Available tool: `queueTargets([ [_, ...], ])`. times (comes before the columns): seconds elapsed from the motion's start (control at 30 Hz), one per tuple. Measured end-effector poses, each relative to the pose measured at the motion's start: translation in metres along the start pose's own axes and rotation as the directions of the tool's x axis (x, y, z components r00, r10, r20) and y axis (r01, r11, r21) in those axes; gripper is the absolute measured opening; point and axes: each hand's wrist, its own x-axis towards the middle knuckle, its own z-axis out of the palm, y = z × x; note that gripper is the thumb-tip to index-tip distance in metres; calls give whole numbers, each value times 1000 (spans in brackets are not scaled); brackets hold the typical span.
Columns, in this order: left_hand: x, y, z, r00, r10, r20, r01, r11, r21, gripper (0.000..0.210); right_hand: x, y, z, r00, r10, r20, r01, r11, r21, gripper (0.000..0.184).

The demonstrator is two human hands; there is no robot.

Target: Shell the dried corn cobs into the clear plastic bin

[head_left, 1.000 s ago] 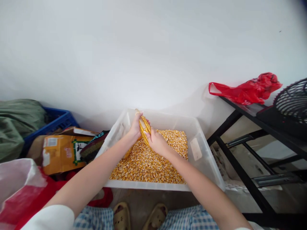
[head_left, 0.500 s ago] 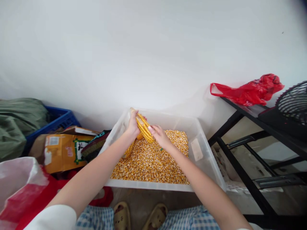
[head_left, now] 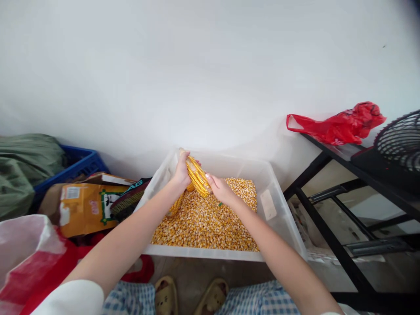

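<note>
My left hand is wrapped round the upper end of a yellow corn cob, which is tilted down to the right. A pale strip on the cob's upper part shows where kernels are gone. My right hand is closed at the cob's lower right side, its thumb against the kernels. Both hands are above a translucent plastic bin, and loose corn kernels cover its bottom. Another corn cob lies at the bin's left side, partly behind my left forearm.
To the right stands a black metal frame with a red plastic bag and a black fan on top. At left are a blue crate, an orange cardboard box and a red and white sack. A white wall rises behind.
My right thumb and fingers have shifted slightly along the cob's lower right edge. The left hand keeps its hold, and the cob stays almost in place.
</note>
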Motion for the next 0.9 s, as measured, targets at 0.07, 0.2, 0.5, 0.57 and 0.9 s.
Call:
queueTargets([
  [0.07, -1, 0, 1, 999, -10, 34, 11, 1000, -28, 32, 1, 3, -1, 994, 110, 17, -111, 988, 111, 51],
  [0.2, -1, -4, 3, 997, 75, 18, -76, 997, 2, 29, 2, 7, 10, 952, 299, 63, -304, 907, 290, 51],
  [0.5, 0, -10, 4, 958, 287, -1, -286, 953, 105, 33, 4, 8, 22, 900, 376, 221, -431, 683, 590, 48],
  [0.57, 1, -10, 3, 953, 303, 8, -302, 947, 111, 33, 5, 10, 20, 899, 381, 216, -431, 680, 593, 52],
  [0.9, 0, -14, 3, 962, 271, -43, -266, 959, 95, 33, 3, 8, 25, 967, 254, -8, -241, 926, 290, 46],
])
